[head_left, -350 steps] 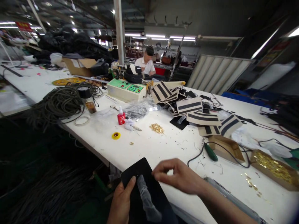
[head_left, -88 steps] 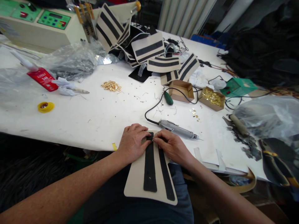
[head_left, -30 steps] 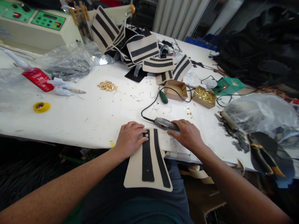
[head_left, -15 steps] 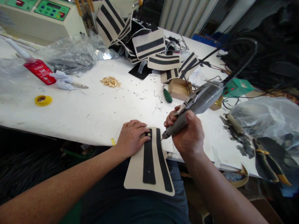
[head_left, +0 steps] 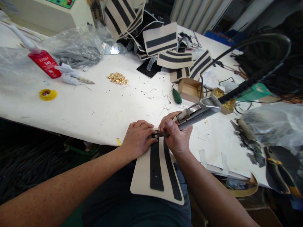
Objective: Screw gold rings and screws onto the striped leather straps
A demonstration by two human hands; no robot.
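My left hand (head_left: 139, 138) holds the upper left edge of a beige panel (head_left: 141, 181) with two black strips. Its thumb and fingers lie either side of a small round metal fastener (head_left: 156, 136) on the left strip (head_left: 156, 170). My right hand (head_left: 176, 134) is wrapped round a grey corded power screwdriver (head_left: 199, 112), tilted with its back end up to the right. The tool's nose (head_left: 163, 134) is at or just beside the fastener; whether the tip touches it I cannot tell. The panel's lower part rests over my lap, its top at the table edge.
A pile of small gold-coloured parts (head_left: 117, 78) lies on the white table (head_left: 106, 110). To the left are a red glue bottle (head_left: 46, 64) and a yellow tape roll (head_left: 48, 94). Similar striped panels (head_left: 161, 39) are heaped behind. Pliers (head_left: 278, 173) and a cardboard box (head_left: 190, 89) stand right.
My right hand has brought the screwdriver left, its nose moving from right of the panel to the fastener. The left hand keeps its hold on the panel. The camera view has shifted slightly.
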